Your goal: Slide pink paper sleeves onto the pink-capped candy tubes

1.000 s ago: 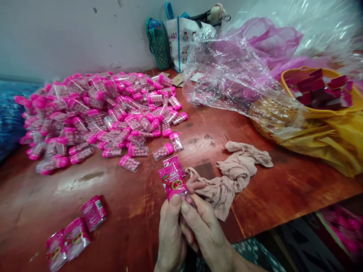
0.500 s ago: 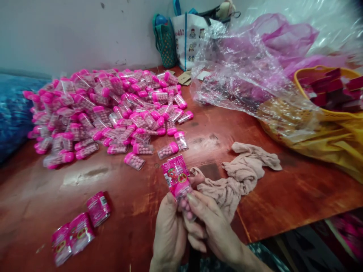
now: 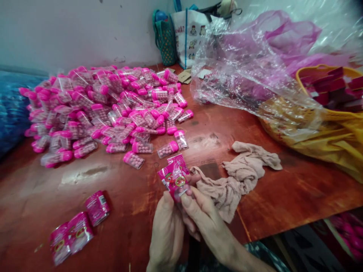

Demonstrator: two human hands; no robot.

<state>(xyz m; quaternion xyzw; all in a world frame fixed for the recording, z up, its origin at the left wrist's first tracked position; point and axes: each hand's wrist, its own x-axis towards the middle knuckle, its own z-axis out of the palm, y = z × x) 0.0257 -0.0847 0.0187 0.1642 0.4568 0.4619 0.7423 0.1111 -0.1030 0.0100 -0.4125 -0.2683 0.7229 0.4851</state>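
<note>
Near the table's front edge, my left hand [image 3: 167,228] and my right hand [image 3: 205,223] meet around one small clear candy bottle [image 3: 185,190] and a pink printed wrapper sleeve [image 3: 173,174]. My left thumb presses the sleeve's lower left side. The right thumb and fingers pinch the bottle, whose lower part they cover. The sleeve stands tilted over the bottle's upper end, so its cap is hidden. Beyond my hands lies a large pile of pink-capped bottles [image 3: 107,109] filled with pink candy balls. Several loose ones sit at its near edge. Three wrapped bottles [image 3: 81,230] lie at the left front.
A crumpled beige cloth [image 3: 246,172] lies right of my hands. Behind it are clear plastic sheeting [image 3: 227,81] and a yellow basket [image 3: 297,81] with dark red pieces. A white bag [image 3: 181,41] stands against the wall; a blue sack [image 3: 13,109] is at the left.
The sleeve has tilted and shifted slightly left, and it covers more of the bottle. My right hand has moved a little left and up. The wrapped bottles and pile are unchanged.
</note>
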